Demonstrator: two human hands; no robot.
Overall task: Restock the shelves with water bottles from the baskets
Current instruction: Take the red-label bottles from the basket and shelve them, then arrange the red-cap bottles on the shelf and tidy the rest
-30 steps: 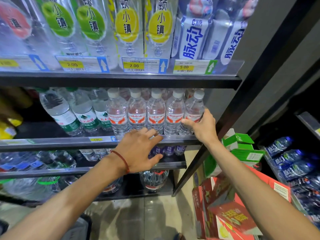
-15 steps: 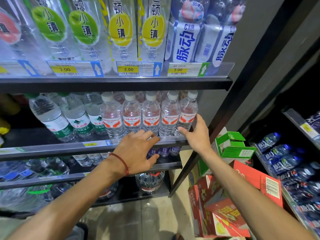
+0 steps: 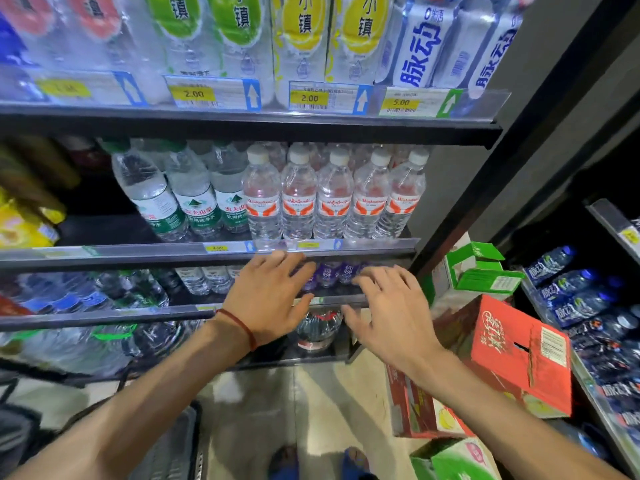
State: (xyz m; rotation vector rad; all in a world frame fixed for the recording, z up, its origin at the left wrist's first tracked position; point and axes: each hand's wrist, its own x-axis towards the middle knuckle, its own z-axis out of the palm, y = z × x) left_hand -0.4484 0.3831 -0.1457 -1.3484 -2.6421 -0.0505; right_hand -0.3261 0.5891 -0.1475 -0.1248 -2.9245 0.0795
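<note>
Water bottles [image 3: 332,199] — five in the front row, white-capped, with red-and-orange labels — stand upright and shoulder to shoulder at the right end of the middle shelf [image 3: 138,253]. More of the same are packed behind them, and green-labelled bottles [image 3: 197,202] stand just to their left. They are clear thin plastic, ribbed below the label, and look full to the neck. I judge each one fairly heavy for its size, and the walls will probably give a little if I squeeze. The label band looks slick, so I would wrap my fingers round the waist at or just under it, where the ribs offer some bite, rather than lift by the cap. The row is tight enough that a careless nudge could knock one bottle into its neighbour. Neither hand holds anything at the moment. My left hand [image 3: 270,299], a red cord at the wrist, is spread with the fingers loosely straight. Its fingertips are up at the front rail of that shelf, though I cannot tell whether they touch it. My right hand [image 3: 391,313] is spread too — lower, in front of the shelf beneath, and clear of the row. A dark basket [image 3: 173,445] shows at the bottom edge by my left forearm, too blurred for me to see what is in it.
</note>
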